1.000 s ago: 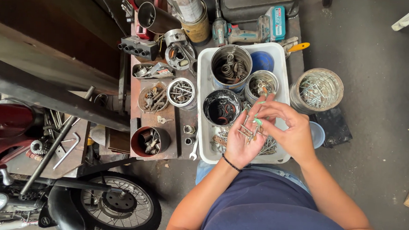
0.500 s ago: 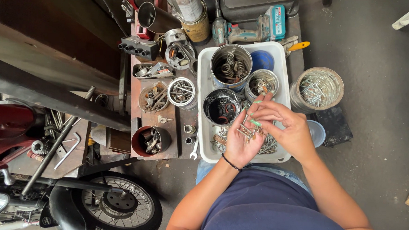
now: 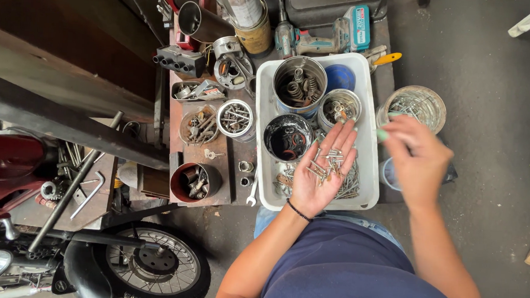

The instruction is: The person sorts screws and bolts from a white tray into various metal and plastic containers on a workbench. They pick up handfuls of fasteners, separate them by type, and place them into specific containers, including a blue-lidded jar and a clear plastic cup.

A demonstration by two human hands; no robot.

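**Now your right hand has left the palm**

Just now, going left to right: the dark open tin holding rubber rings stands in the white plastic tub, touching nothing of yours. Beside it your left hand lies palm up over the tub, fingers spread flat and holding nothing by grip; the small pile of silver screws and bolts simply rests on the palm. A second ago both hands met over that pile, the right picking through it. Your right hand has since swung off to the right, well apart from the pile, its fingers loosely curled and blurred, reaching toward the round tin of nails outside the tub. Whether they pinch a screw, you cannot tell. My reading: one piece is being carried off for sorting, and the rest still waits on your palm.
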